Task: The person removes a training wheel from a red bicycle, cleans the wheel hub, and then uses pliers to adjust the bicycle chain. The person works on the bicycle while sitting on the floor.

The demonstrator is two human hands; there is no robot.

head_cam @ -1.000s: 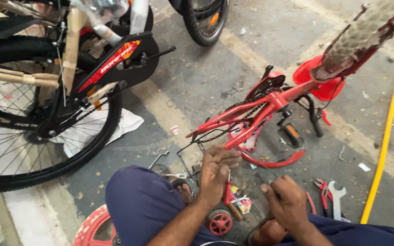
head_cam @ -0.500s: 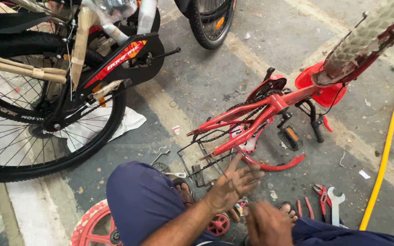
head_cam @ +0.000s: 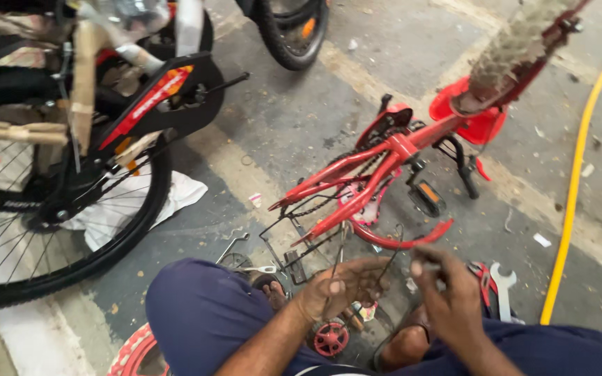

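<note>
Hands work at the bottom of the view, above knees in dark blue trousers [head_cam: 203, 313]. The left hand [head_cam: 339, 285] is curled round a thin dark wire part [head_cam: 336, 261], seemingly a leg of the black wire rack [head_cam: 294, 244] lying just beyond it; that wire looks stiff but slender, likely to flex if levered, and is best gripped near its joints. The right hand [head_cam: 447, 292] pinches something small at its fingertips; what it is cannot be told. A small red wheel [head_cam: 330, 339] sits below the left hand, between the knees. A silver spanner [head_cam: 503, 285] and red-handled pliers [head_cam: 482, 278] lie on the concrete floor [head_cam: 301, 111] just right of the right hand.

Beyond the hands lies the small red bicycle frame [head_cam: 384, 157], on its side, with chain, black pedal [head_cam: 428, 195] and red seat [head_cam: 479, 122] attached. Judged rigid and fairly light; the main tubes offer the soundest hold, the chain being greasy.

Left stands a large black bicycle [head_cam: 92, 174] over a white cloth [head_cam: 168, 198]. A yellow hose [head_cam: 580, 174] runs along the right.
</note>
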